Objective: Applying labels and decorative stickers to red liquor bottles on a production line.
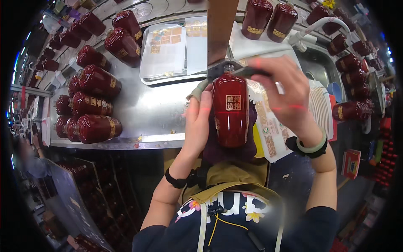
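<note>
A dark red glass bottle (231,119) with gold lettering stands or leans upright before me, over a dark purple cloth (210,145). My left hand (199,111) is closed against its left side, near the shoulder; a pale green covering (197,91) wraps one fingertip. To the right, my right hand (289,86) is raised with bent fingers pinching a long dark grey object (254,70), which reaches across by the bottle's neck. What kind of object it is, I cannot make out. Beneath my right hand lie sheets of gold stickers (273,136).
Several red bottles (98,82) crowd the metal table (142,113) at left. A tray (145,79) with sticker sheets lies farther back. A brown post (220,29) rises behind the bottle. At right are a sink (319,54), a white faucet (325,21) and more bottles (282,23).
</note>
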Available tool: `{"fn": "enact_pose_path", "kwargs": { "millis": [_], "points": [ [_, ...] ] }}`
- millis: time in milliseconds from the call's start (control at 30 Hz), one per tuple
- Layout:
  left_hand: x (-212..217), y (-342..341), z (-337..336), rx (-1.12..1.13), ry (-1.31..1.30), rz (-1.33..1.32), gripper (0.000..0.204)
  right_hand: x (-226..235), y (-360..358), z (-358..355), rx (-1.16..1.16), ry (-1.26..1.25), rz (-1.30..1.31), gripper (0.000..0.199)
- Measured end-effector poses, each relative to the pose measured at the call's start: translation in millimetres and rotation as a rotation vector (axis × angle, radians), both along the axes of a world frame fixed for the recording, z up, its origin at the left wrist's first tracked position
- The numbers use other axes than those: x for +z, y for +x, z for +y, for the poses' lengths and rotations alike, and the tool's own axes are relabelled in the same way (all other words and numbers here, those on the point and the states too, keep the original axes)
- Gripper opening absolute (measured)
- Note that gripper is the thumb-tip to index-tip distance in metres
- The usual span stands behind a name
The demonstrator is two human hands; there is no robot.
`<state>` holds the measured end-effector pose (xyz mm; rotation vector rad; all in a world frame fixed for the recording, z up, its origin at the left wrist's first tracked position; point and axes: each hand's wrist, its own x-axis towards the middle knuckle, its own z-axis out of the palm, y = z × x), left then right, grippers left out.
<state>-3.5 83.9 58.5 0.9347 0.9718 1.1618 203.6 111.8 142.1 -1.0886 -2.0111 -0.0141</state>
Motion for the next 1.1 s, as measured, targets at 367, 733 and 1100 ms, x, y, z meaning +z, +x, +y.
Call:
{"fn": "enact_pose_path", "kwargs": {
  "millis": [367,733,1100],
  "points": [
    [-8.1,6.6,14.8,-0.121,-0.139,-0.191,0.073,-5.1,17.4,-22.2,-0.203,-0.214,0.213,0.026],
    [-8.3,-1.4,13.5,-0.226,-0.083,-0.138,0.070,-22.1,-3.1,-25.7,-0.098,-0.491,0.507,0.028],
    [-11.4,1.9,3.8,-0.198,-0.002,-0.092,0.063,-69.6,-25.6,-31.7,-0.133,-0.858,0.746,0.057]
  ]
}}
